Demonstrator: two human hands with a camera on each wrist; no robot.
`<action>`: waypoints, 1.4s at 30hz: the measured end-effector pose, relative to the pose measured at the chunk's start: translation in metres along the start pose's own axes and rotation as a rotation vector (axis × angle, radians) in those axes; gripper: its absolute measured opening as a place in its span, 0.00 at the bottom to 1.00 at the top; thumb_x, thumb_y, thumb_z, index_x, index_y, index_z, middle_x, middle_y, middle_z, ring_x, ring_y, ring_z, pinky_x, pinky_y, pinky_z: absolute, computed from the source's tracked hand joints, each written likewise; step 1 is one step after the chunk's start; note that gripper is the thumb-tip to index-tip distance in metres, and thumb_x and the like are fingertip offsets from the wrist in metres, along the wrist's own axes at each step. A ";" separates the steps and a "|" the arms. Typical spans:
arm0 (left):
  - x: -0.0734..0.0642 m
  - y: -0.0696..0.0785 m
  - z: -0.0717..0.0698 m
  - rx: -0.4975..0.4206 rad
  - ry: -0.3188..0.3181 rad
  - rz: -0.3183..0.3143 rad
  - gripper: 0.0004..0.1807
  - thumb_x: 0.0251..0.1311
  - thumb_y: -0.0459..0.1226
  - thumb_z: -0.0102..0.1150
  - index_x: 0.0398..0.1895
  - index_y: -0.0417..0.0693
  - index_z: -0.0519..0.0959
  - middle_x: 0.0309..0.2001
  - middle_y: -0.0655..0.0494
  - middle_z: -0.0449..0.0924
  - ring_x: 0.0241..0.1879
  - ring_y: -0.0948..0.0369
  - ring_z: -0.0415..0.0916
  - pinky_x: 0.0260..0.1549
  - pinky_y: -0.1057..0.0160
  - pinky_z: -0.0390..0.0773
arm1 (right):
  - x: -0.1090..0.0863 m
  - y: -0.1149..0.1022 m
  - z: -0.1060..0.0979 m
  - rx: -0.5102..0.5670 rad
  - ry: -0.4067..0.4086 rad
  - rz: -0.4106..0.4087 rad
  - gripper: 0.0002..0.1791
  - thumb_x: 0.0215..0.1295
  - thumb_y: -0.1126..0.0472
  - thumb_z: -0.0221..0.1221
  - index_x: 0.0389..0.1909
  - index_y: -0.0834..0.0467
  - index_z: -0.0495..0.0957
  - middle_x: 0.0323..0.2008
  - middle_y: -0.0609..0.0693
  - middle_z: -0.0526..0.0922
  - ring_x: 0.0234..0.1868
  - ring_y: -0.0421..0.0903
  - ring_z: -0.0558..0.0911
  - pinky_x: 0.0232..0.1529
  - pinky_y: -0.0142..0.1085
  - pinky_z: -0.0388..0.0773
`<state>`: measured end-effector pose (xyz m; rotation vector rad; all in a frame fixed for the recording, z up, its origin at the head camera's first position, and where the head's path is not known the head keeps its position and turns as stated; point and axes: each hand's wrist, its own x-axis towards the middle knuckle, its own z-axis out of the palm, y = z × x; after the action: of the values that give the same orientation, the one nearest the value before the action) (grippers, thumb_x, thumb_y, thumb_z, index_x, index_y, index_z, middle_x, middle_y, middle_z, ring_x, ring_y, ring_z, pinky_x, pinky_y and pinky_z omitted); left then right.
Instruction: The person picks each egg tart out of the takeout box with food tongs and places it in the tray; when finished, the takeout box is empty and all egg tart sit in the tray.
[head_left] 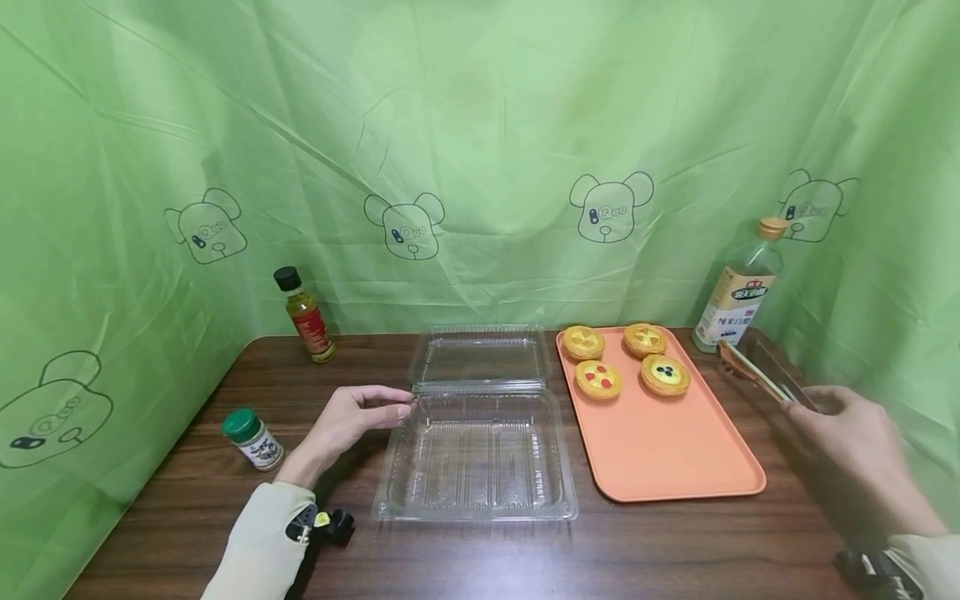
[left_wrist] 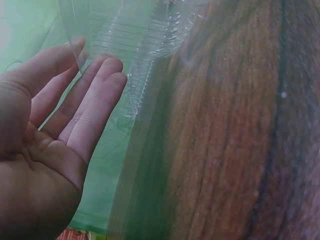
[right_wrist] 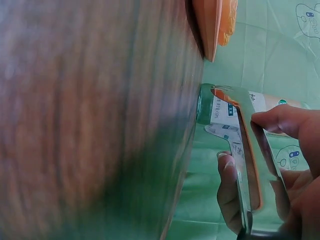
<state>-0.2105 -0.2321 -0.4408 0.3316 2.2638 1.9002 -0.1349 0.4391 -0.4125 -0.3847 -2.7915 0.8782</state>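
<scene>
A clear plastic clamshell container (head_left: pixel 381 500) stands on the table with its lid (head_left: pixel 483 354) folded back behind it. My left hand (head_left: pixel 348 421) pinches the rim at its left back corner between thumb and forefinger, the other fingers stretched out, as the left wrist view shows. At the right, my right hand (head_left: pixel 858 429) grips metal serving tongs (right_wrist: pixel 250 160), their arms spread apart with nothing between them. Their tips point toward the vinegar bottle (head_left: pixel 738 296). Several egg tarts (head_left: pixel 664 376) with fruit-like toppings sit at the back of an orange tray (head_left: pixel 667 458), between the container and the tongs.
A small bottle with a red label (head_left: pixel 310 325) stands at the back left. Nearer, a green-capped shaker jar (head_left: pixel 253 439) stands left of my left forearm. Green cloth (head_left: pixel 480 150) hangs behind and at both sides of the wooden table (head_left: pixel 465 558).
</scene>
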 end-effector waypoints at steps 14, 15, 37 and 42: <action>0.000 -0.001 -0.001 0.013 -0.005 0.010 0.18 0.65 0.34 0.75 0.55 0.33 0.87 0.51 0.41 0.88 0.47 0.56 0.88 0.50 0.57 0.88 | 0.000 0.000 0.000 0.005 -0.056 0.036 0.41 0.77 0.40 0.59 0.72 0.72 0.67 0.61 0.81 0.73 0.48 0.71 0.80 0.34 0.44 0.74; 0.000 -0.001 -0.001 0.014 -0.005 0.009 0.18 0.65 0.34 0.75 0.55 0.33 0.87 0.52 0.41 0.88 0.47 0.56 0.88 0.50 0.56 0.88 | 0.000 0.000 0.001 0.005 -0.056 0.038 0.41 0.77 0.40 0.59 0.71 0.72 0.67 0.61 0.81 0.73 0.48 0.71 0.80 0.34 0.43 0.74; -0.001 0.001 0.000 0.002 -0.003 0.001 0.18 0.66 0.33 0.74 0.55 0.32 0.86 0.51 0.40 0.88 0.47 0.57 0.88 0.50 0.56 0.88 | 0.005 0.005 0.001 -0.102 -0.090 -0.079 0.41 0.75 0.39 0.63 0.62 0.76 0.71 0.59 0.85 0.72 0.51 0.84 0.75 0.41 0.69 0.77; -0.001 0.001 0.000 0.013 -0.011 0.003 0.18 0.66 0.34 0.74 0.55 0.33 0.87 0.51 0.41 0.88 0.47 0.57 0.88 0.50 0.57 0.88 | 0.007 0.008 0.002 -0.114 -0.089 -0.089 0.41 0.75 0.39 0.63 0.61 0.76 0.72 0.57 0.84 0.74 0.51 0.83 0.75 0.40 0.68 0.78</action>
<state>-0.2095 -0.2320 -0.4397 0.3463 2.2707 1.8815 -0.1402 0.4462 -0.4181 -0.2421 -2.9238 0.7361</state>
